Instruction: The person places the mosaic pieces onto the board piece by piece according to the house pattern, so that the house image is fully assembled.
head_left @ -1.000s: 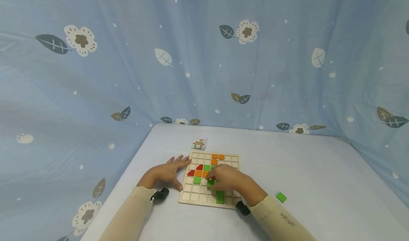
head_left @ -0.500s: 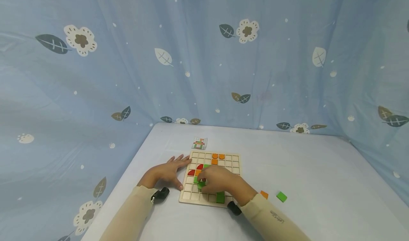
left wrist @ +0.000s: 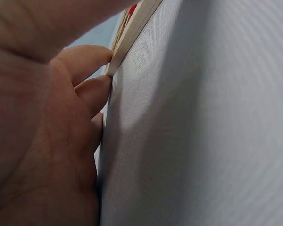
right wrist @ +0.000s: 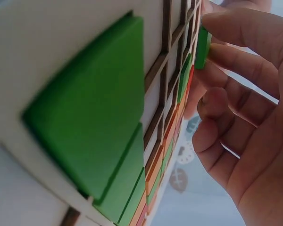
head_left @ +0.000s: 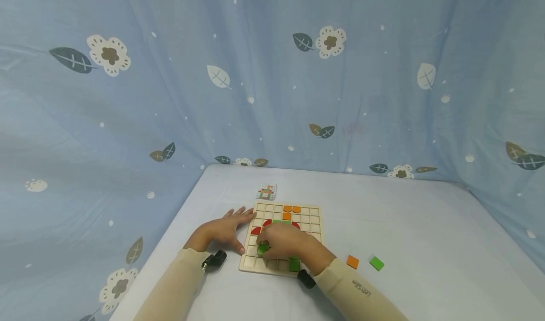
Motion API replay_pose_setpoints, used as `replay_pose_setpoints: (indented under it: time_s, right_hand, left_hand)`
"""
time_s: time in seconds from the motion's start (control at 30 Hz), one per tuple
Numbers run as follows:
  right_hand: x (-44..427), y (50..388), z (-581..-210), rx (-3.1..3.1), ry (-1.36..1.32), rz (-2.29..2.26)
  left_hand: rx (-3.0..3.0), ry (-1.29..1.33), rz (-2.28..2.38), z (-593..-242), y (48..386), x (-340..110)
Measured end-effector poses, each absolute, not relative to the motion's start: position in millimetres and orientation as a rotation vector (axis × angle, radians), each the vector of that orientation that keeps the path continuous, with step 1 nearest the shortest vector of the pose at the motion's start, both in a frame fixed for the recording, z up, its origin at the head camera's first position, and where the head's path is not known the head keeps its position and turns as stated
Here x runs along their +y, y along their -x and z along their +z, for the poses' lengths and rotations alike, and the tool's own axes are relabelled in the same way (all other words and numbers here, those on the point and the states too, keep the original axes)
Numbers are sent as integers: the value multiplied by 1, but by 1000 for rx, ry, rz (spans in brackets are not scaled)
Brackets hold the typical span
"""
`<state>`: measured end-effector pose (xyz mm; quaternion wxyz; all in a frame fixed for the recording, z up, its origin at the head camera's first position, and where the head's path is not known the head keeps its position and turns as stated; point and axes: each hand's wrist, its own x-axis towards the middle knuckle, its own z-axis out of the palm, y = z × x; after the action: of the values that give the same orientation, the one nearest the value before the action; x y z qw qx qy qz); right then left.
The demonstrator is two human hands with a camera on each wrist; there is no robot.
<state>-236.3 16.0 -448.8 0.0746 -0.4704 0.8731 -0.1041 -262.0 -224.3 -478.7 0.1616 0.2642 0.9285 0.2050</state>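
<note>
A wooden grid board (head_left: 315, 219) lies on the white table. My right hand (head_left: 285, 240) pinches a green square tile (right wrist: 203, 47) between thumb and finger, over the board's lower left cells. Beside the board's left edge rests my left hand (head_left: 223, 229), fingers spread, its fingertips and thumb touching the edge. Set in the board are orange round pieces (head_left: 292, 209), an orange square (head_left: 287, 216), red quarter-round pieces (head_left: 256, 230) and green squares (right wrist: 99, 103). The right hand hides part of the middle rows in the head view.
A small card with a coloured grid pattern (head_left: 266, 192) lies behind the board. On the table to the right are a loose orange tile (head_left: 352, 262) and a loose green tile (head_left: 376, 263). A blue patterned curtain (head_left: 272, 99) hangs around the table.
My right hand has moved left across the board with the green tile, towards the lower left cells. The loose orange tile has come into view from behind the forearm. The left hand stays put.
</note>
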Motion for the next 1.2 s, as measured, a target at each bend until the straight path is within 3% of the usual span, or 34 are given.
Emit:
replay_pose_setpoints:
  time_s: [1.2]
  right_hand:
    - [23,234,-444,2654,1297,-302]
  left_hand:
    - [2650,-743,605,-478,263,-224]
